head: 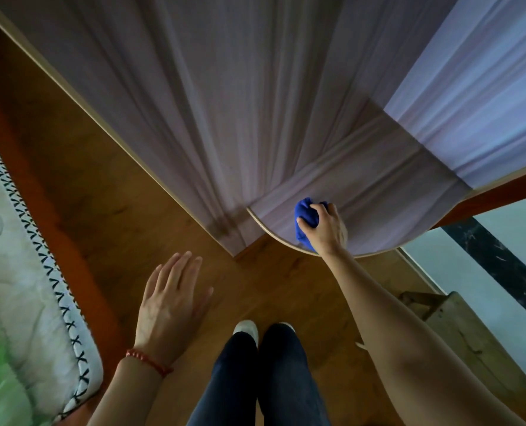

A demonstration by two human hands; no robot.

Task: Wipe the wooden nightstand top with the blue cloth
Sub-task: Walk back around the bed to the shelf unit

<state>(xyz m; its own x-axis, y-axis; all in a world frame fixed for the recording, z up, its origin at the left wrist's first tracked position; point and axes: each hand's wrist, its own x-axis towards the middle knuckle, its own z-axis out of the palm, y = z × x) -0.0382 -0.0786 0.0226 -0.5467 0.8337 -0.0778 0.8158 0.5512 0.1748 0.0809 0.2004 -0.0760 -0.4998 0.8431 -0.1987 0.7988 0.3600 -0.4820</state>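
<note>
Far left of both hands, a quilted bed cover (pixel 25 272) with a cross-stitched border runs out of the frame; a pale blurred thing on it cannot be made out. Between it and the left hand (pixel 171 305) lies a strip of bare wooden floor (pixel 108 186). The left hand hovers flat above the floor, fingers straight and slightly spread, holding nothing, a red bead bracelet (pixel 148 361) at its wrist. Just right of it and nearer the viewer are two dark trouser legs (pixel 255 379) with pale shoe tips.

Further right, the right hand (pixel 324 230) grips the bunched blue cloth (pixel 306 215), fingers curled over it, pressing it onto the nightstand top (pixel 363 192) close to the curved near edge. Part of the cloth is hidden under the palm. Beyond the hand the top stretches away bare. Right of the forearm, a wooden stool (pixel 458 327) is partly cut off.
</note>
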